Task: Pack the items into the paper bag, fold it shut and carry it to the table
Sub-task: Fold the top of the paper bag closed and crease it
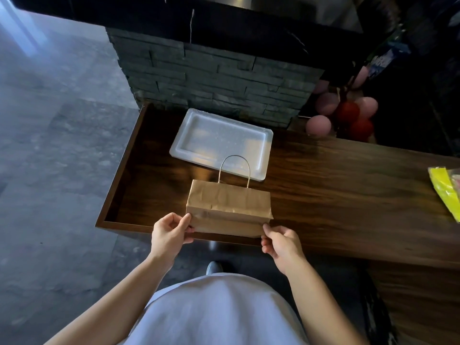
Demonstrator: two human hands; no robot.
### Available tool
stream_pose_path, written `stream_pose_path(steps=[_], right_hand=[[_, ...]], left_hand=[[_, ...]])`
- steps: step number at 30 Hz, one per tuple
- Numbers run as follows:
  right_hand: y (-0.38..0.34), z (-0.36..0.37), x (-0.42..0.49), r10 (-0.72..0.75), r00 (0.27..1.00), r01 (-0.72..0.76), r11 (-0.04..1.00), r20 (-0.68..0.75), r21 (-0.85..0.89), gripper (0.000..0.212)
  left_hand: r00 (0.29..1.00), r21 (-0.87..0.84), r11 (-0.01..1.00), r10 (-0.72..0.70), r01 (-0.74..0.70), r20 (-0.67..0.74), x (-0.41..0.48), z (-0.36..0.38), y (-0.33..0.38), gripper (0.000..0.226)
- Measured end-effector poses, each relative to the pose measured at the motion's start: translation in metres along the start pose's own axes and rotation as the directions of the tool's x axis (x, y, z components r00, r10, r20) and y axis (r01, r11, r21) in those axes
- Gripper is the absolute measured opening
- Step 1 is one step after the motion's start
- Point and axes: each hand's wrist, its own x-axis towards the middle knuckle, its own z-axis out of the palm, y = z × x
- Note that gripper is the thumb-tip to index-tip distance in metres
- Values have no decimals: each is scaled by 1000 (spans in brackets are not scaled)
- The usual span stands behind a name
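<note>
A brown paper bag [227, 204] stands at the near edge of a dark wooden counter [336, 190], its top folded over toward me. One twine handle [234, 168] sticks up behind the fold. My left hand [169, 235] pinches the folded edge at the bag's left corner. At the right corner, my right hand [280, 242] pinches the same fold. The bag's contents are hidden inside.
A white foam tray [199, 138] with nothing in it lies just behind the bag. A grey stone-faced wall [211, 80] rises behind the counter. Pink and red balls [346, 113] hang at the back right. A yellow packet [445, 190] lies at the counter's right edge.
</note>
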Motion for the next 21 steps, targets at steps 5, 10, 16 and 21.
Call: stream_pose_path(steps=[5,10,16,21], right_hand=[[-21,-17,-8,-273,962,260,905,11,-338,41],[-53,-6,-21,-837,480,743,230,261,-629,41],[-55,73,-18,-682,446,722,-108,579,-684,32],[-54,31,19,-695,514,725,40,503,-687,28]], left_hand=[[989,231,963,129,-143,75,8,-22,23,36],[726,626,427,590,-653,355,16,-15,56,59],[546,580,126,541,-805,640,28,23,77,26],[677,603,337,521,-723,520,51,-2,61,24]])
